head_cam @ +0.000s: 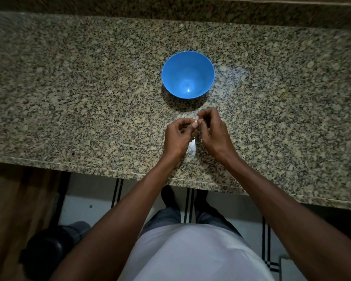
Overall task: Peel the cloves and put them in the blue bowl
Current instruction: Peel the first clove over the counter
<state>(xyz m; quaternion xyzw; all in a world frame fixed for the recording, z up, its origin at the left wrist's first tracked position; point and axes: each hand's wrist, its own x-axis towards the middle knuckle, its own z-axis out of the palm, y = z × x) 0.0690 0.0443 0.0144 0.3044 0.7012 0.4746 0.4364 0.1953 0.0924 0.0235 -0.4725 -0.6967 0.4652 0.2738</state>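
Note:
A blue bowl (187, 75) stands upright on the speckled granite counter (79, 94), and I see nothing inside it. Just in front of it my two hands meet over the counter. My left hand (177, 136) pinches a small pale clove (195, 124) between thumb and fingertips. My right hand (213, 130) has its fingertips curled onto the same clove from the right side. Most of the clove is hidden by the fingers. A small pale bit (194, 139) shows between the hands lower down; I cannot tell if it is peel or a reflection.
The counter's front edge (109, 169) runs just below my wrists. A granite backsplash (170, 9) rises behind the bowl. Under the counter are a tiled floor, my feet and a dark round object (47, 248) at lower left.

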